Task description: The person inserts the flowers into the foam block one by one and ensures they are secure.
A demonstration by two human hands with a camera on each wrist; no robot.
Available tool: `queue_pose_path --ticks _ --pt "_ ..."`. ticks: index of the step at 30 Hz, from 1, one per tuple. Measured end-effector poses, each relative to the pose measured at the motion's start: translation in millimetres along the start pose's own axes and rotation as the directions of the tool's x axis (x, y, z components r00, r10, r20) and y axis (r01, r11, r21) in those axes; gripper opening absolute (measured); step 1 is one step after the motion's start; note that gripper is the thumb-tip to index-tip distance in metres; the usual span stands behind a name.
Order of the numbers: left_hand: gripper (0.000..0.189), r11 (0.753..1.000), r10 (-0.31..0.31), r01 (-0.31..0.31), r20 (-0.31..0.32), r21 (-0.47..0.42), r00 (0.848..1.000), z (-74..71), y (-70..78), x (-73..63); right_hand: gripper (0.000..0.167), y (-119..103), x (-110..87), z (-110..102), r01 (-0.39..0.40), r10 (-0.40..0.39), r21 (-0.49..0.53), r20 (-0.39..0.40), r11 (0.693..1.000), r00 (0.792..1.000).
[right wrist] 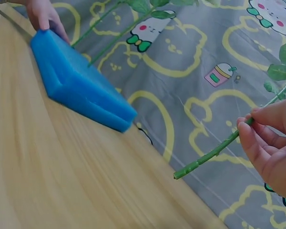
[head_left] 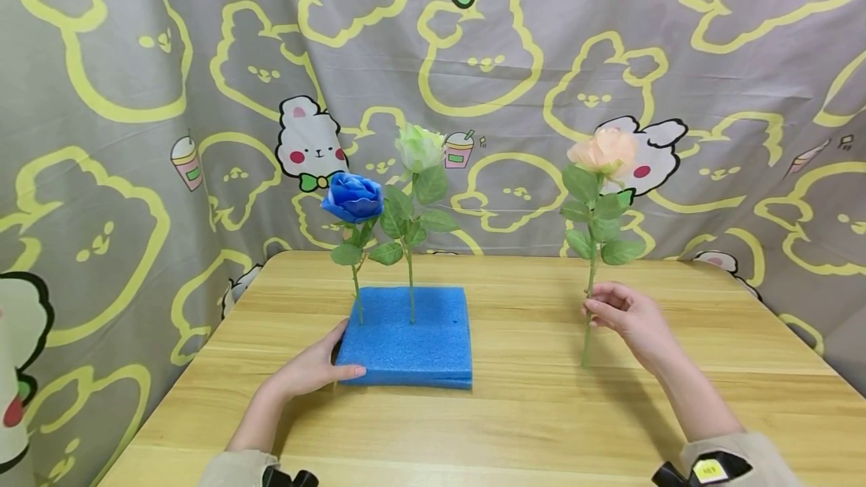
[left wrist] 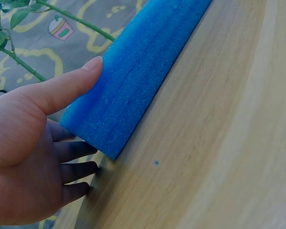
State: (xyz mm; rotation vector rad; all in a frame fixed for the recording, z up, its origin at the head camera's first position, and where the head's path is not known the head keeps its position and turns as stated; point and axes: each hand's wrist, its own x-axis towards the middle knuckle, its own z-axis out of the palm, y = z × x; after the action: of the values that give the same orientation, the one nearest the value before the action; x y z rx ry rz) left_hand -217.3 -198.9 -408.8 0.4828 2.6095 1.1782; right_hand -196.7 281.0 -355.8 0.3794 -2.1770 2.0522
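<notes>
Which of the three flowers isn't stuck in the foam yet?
The peach rose: the right hand pinches its stem above the table, while the blue rose and green rose stand in the foam block.

On the table (head_left: 541, 427) the foam block (head_left: 406, 344) lies left, two flowers standing in it; a third flower (head_left: 598, 201) stands to its right.
</notes>
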Motion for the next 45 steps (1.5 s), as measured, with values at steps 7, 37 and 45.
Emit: queue_pose_path --ticks 7,37,45 --pt "0.101 1.000 0.005 -0.005 0.003 -0.008 1.000 -0.3 -1.0 0.1 0.010 -4.8 12.5 20.5 0.045 -0.046 -0.029 -0.013 0.999 0.999" --pt "0.104 1.000 0.003 -0.003 0.009 0.000 1.000 -1.3 2.1 -0.7 0.019 3.0 63.9 125.8 0.069 -0.067 0.038 -0.038 0.997 0.997" --pt "0.101 1.000 -0.001 0.001 0.007 0.010 1.000 -1.4 1.5 -1.8 0.016 10.9 74.4 150.0 0.074 -0.068 0.086 -0.070 0.994 0.995"
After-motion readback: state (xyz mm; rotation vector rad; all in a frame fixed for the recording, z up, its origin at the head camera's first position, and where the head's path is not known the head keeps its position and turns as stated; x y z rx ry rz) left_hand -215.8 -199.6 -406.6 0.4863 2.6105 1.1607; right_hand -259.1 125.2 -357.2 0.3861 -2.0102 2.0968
